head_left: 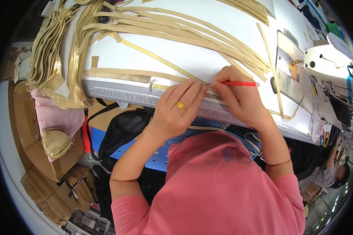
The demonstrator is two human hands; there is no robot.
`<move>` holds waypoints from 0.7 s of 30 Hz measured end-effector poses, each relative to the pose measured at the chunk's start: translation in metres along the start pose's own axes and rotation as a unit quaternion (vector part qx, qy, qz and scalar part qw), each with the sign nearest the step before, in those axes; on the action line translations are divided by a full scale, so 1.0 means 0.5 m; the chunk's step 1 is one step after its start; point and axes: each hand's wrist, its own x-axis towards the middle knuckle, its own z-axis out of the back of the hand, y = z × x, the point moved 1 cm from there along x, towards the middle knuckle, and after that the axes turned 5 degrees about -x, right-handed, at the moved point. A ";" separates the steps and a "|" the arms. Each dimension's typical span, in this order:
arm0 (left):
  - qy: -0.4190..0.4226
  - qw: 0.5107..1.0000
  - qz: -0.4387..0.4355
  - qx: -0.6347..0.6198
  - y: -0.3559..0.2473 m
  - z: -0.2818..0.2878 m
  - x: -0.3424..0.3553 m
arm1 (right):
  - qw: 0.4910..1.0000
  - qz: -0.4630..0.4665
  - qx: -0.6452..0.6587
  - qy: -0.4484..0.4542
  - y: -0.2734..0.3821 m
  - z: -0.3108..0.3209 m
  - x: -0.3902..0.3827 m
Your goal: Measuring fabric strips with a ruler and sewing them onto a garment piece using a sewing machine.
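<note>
Nearest me, my left hand [176, 107] presses flat on a gold strip [161, 87] at the table [208, 58] edge ruler [125, 95]; my right hand [239, 100] pinches a red pencil [241, 84] there — marking underway. Beyond, a fan of beige strips [176, 29] looks unmarked.

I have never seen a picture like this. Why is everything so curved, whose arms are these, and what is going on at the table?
There is no machine here: a person wears a wide fisheye camera on the head, looking down, so straight edges bend toward the rim. The arms coming up from below are that person's own. The right hand holds a red pencil, its tip at a thin gold strip on the white table. The left hand, wearing a gold ring, presses flat beside the tip, over a ruler fixed along the table's front edge. More beige and gold strips fan across the table. A sewing machine stands to the right.
</note>
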 end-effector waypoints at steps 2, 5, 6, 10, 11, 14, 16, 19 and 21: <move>0.000 1.000 -0.002 0.001 0.000 0.000 -0.001 | 0.998 -0.014 -0.058 -0.005 0.011 0.001 0.000; 0.003 1.000 -0.001 -0.003 0.002 0.000 -0.001 | 0.999 -0.017 -0.034 -0.003 0.019 0.011 -0.001; 0.001 1.000 -0.002 0.000 0.001 -0.001 -0.001 | 0.999 -0.017 -0.035 -0.005 0.012 0.018 -0.007; -0.007 1.000 -0.007 0.001 0.003 -0.004 -0.004 | 0.979 0.097 -0.157 -0.082 -0.006 0.043 -0.044; -0.004 1.000 -0.011 0.000 0.002 -0.003 -0.004 | 0.959 0.116 -0.240 -0.098 -0.005 0.046 -0.056; 0.013 1.000 -0.020 0.014 0.004 0.000 -0.001 | 0.932 0.099 -0.337 -0.091 -0.014 0.054 -0.096; 0.013 1.000 -0.013 0.010 0.003 0.000 0.001 | 0.925 0.096 -0.353 -0.101 -0.029 0.066 -0.124; 0.012 1.000 -0.018 0.020 0.001 -0.002 0.004 | 0.910 0.094 -0.386 -0.118 -0.047 0.088 -0.165; 0.019 0.999 -0.021 0.025 0.001 -0.001 0.003 | 0.901 0.088 -0.404 -0.130 -0.055 0.098 -0.188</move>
